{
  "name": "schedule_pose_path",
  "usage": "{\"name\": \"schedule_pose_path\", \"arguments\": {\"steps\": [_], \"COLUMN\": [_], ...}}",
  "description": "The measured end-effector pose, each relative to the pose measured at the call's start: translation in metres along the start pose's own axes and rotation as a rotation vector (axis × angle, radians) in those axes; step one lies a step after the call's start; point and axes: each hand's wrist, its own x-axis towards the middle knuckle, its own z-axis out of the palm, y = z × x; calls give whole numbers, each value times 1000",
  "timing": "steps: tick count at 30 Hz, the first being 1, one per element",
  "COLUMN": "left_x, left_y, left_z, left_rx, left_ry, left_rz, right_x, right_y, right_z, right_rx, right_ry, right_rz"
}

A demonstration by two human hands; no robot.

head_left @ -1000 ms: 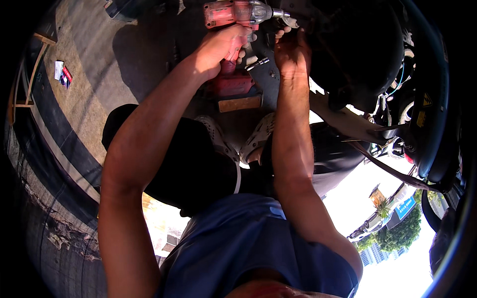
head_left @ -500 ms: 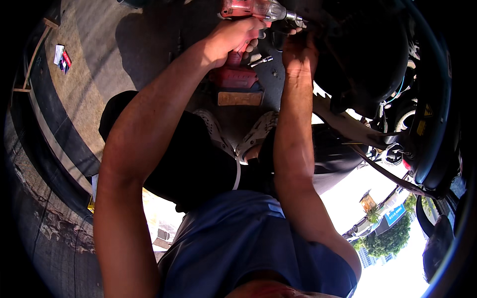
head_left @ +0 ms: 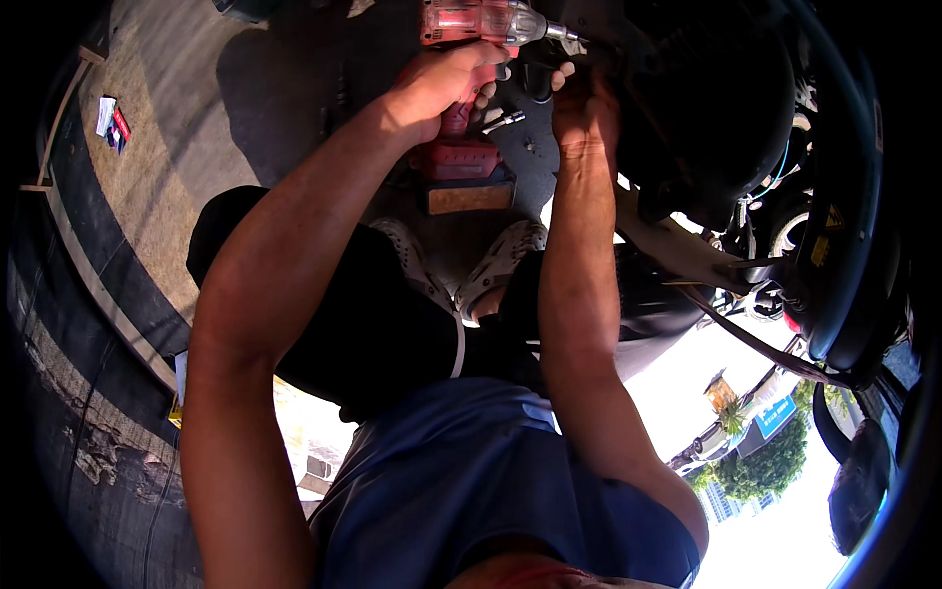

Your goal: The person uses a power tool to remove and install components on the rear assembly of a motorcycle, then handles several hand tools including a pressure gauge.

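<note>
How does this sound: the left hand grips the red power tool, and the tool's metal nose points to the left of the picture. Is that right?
Not quite: the nose direction is wrong. The head view shows the left hand gripping the red power tool, as you said, but its metal nose points to the right of the picture.

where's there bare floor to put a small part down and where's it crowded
Bare: the sunlit tan floor between the small red-and-white packets and the black-clad left knee. Crowded: around the red power driver in the left hand, with a short silver metal tool close by, and at the right hand, beside the large black rounded housing.
</note>
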Motion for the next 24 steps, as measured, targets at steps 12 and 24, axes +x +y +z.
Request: {"name": "schedule_pose_path", "arguments": {"steps": [12,24], "left_x": [1,3], "left_y": [-3,-5], "left_z": [-8,-13], "left_rx": [40,17], "left_ry": [-28,-120], "left_rz": [-34,-27], "right_x": [-14,-15], "right_y": [4,1], "right_z": [-5,-7], "right_rx": [-56,-53], "right_ry": [-80,-82], "right_rz": [-97,-108]}}
